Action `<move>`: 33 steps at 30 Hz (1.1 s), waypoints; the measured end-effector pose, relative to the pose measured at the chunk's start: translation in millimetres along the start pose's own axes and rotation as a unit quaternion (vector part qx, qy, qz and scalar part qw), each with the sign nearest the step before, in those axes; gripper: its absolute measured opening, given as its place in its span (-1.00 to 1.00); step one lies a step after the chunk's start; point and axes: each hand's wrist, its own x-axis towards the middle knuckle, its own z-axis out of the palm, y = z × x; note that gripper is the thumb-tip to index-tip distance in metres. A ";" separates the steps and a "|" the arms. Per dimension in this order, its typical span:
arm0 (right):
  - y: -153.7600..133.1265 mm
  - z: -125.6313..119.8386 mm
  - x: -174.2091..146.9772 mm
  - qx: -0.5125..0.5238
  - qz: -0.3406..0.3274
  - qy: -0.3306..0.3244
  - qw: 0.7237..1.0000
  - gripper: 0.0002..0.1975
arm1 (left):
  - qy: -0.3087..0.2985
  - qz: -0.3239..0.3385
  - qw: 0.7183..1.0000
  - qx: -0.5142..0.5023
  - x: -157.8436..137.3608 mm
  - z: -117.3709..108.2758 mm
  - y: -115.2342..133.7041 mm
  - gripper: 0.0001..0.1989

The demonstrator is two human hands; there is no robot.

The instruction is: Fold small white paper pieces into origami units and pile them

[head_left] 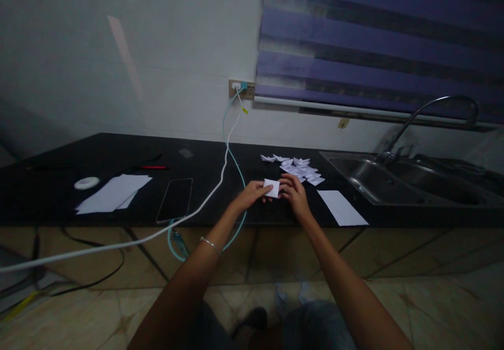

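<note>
A small folded square of white paper (272, 188) is held above the front part of the dark counter. My left hand (255, 193) pinches its left side, thumb on top. At the paper's right edge is my right hand (293, 195), its fingers curled and apart; whether they grip the edge or only touch it I cannot make out. Just behind the hands lies a cluster of several folded paper boats (300, 168). A flat white sheet (342, 208) rests to the right of my right hand.
On the left are a stack of white paper (112, 193), a white roll (86, 183), a red pen (155, 167) and a phone (175, 199). A white cable (205, 201) and a teal cable (237, 167) cross the counter (208, 156). A steel sink (368, 178) is at right.
</note>
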 end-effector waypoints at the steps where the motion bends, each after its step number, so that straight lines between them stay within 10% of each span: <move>1: 2.6 -1.4 1.8 0.026 0.025 -0.001 0.999 -0.68 | 0.007 0.002 1.000 0.003 -0.1 0.2 -0.5 -0.53; 10: 1.3 1.5 -1.8 -0.086 0.041 -0.090 0.991 -0.73 | 0.022 0.037 0.999 0.031 1.5 -1.2 -7.9 -0.56; 20: 4.3 -0.9 -0.2 -0.070 0.037 -0.062 0.995 -0.70 | 0.093 0.008 0.996 -0.002 -1.3 -3.5 2.0 -0.64; 33: 9.9 -5.3 6.3 0.023 0.095 -0.031 0.995 -0.68 | 0.043 0.042 0.998 0.022 -1.6 2.5 -6.2 -0.64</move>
